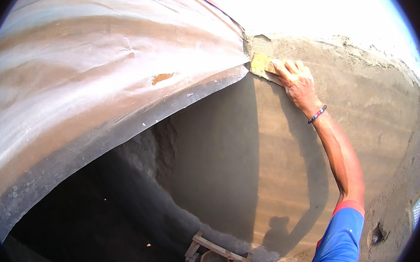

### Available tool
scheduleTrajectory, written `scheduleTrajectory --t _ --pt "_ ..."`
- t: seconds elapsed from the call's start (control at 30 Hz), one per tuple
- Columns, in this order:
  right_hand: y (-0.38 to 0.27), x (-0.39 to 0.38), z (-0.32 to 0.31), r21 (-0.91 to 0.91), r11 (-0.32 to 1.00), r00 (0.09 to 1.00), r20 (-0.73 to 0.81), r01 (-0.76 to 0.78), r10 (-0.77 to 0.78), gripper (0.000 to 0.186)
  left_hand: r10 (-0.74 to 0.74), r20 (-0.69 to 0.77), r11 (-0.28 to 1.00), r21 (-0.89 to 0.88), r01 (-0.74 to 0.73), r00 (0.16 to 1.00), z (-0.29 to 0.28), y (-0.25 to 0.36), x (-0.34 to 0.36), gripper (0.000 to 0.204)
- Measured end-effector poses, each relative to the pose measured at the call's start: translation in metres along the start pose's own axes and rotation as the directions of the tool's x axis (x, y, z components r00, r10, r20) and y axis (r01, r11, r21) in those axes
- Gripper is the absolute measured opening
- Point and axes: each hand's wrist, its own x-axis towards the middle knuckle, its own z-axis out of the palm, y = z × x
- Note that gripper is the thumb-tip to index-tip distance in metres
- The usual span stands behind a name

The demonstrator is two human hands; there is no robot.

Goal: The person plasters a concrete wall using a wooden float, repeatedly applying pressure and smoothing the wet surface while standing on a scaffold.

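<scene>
Wooden frame (pixel 221 249) partly beyond lower edge

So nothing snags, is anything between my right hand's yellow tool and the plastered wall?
Nothing visible stands between the yellow tool in your right hand and the plastered wall; the plastic sheet ends just left of the tool.

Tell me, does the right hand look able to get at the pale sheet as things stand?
Probably yes: the pale sheet extends close to the yellow block that the right hand holds against the wall, and nothing else visible bars the way. Grasping it might mean freeing the hand first.
</scene>
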Motion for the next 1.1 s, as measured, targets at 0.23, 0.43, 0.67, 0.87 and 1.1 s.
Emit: scheduleTrajectory --t 0.23,0.43,0.67,0.87,1.1 --pt "-0.021 -0.062 -0.033 0.156 0.988 0.986 0.164 0.011 -0.037 0.052 -0.031 0.02 0.999 -0.016 0.031 0.999 -0.005 0.003 0.009 0.029" --pt "0.017 0.022 -0.023 0.235 0.905 0.91 -0.137 -0.353 0.391 0.045 -0.044 0.039 0.999 -0.02 0.045 0.998 -0.009 0.006 0.01 0.029" --pt "0.031 0.06 -0.011 0.112 0.952 0.959 0.043 -0.285 0.282 0.044 -0.061 0.051 0.998 -0.023 0.062 0.997 -0.01 0.006 0.005 0.03" --pt "0.012 0.036 -0.01 -0.062 0.996 0.996 0.056 -0.062 0.065 0.049 -0.09 0.048 0.996 -0.019 0.091 0.995 -0.015 0.004 -0.003 0.031" --pt "-0.022 -0.013 0.0 -0.073 0.992 0.985 0.142 0.104 -0.093 0.051 -0.097 0.063 0.995 -0.021 0.099 0.993 -0.011 0.007 -0.004 0.033"
